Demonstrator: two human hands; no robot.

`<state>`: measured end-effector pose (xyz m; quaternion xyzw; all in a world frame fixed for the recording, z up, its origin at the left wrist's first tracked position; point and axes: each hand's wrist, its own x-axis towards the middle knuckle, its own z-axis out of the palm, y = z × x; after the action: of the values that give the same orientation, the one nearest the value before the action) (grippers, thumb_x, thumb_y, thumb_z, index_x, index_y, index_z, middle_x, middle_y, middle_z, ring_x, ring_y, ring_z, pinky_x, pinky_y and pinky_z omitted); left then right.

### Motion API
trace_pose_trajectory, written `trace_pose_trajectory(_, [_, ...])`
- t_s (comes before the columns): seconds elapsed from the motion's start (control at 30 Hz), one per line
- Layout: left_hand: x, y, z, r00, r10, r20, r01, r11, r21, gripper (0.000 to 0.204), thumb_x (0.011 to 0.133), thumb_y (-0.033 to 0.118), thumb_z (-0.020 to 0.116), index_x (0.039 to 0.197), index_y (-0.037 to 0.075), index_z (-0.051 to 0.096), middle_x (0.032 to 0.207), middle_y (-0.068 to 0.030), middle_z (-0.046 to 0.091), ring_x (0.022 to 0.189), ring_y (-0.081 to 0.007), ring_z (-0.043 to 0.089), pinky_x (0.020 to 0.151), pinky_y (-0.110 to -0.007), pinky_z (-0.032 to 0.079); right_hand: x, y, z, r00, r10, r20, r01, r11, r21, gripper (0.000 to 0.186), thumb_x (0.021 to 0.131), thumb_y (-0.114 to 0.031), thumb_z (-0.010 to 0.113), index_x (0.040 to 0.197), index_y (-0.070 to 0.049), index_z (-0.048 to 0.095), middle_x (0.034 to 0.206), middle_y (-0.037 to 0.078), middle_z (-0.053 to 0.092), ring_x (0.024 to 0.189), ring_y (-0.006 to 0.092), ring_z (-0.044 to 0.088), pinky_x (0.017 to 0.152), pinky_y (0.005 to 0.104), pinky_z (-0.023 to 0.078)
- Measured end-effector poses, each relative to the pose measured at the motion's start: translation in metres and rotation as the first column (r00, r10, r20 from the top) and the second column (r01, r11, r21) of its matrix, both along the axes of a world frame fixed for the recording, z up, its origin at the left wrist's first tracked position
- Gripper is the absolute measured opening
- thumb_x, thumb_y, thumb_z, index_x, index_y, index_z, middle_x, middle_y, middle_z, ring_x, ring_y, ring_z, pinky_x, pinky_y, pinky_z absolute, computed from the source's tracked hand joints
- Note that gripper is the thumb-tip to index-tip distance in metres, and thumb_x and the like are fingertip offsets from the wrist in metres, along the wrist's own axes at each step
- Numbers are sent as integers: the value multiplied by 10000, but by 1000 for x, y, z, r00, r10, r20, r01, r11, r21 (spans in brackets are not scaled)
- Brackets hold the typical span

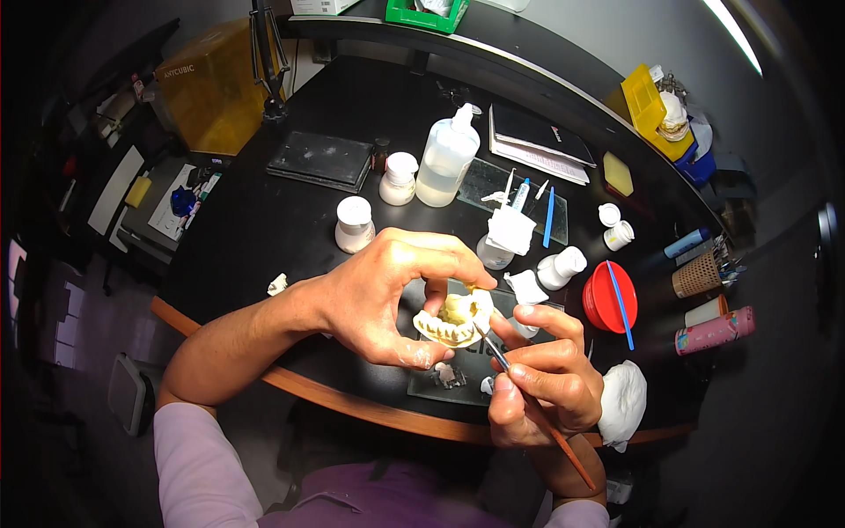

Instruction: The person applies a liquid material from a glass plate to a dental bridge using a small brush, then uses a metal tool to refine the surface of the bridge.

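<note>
My left hand [383, 299] grips a pale yellow dental cast with a row of teeth [444, 327] between thumb and fingers, in the middle of the view. My right hand [546, 383] is closed around a thin brush [554, 437] with a wooden handle, its tip at the right part of the cast. Below both lies a dark slab [422, 385] with small smudges of material on it. A crumpled white cloth [621, 405] sits just right of my right hand.
Behind my hands stand a pump bottle [447, 158], white jars [354, 224], a glass plate with tools [554, 229] and a black block [317, 163]. A red bowl [598, 299] and a pen holder [694, 280] are at the right. A wooden edge [299, 392] borders the front.
</note>
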<state>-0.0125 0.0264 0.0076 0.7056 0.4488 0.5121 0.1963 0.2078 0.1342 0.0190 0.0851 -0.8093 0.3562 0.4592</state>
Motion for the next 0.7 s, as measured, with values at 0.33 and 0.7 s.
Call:
trace_pose_trajectory(0.33, [1, 0, 2, 1000, 4, -9, -4, 1000, 9, 705, 635, 201, 847, 1290, -12, 696, 1197, -162, 700, 696, -139, 655, 641, -260, 561, 0, -1, 1, 1000, -2, 0, 2, 1000, -1, 190, 793, 90, 710, 945, -2, 642, 881, 142, 678, 1103, 384, 693, 882, 453, 682])
trace_pose_trajectory(0.7, [-1, -1, 1, 1000, 2, -4, -2, 1000, 14, 706, 636, 189, 850, 1293, -16, 693, 1196, -166, 700, 704, -143, 659, 639, -263, 564, 0, 0, 0, 1000, -12, 0, 12, 1000, 19, 183, 785, 72, 720, 935, -5, 649, 866, 138, 675, 1089, 385, 699, 870, 460, 681])
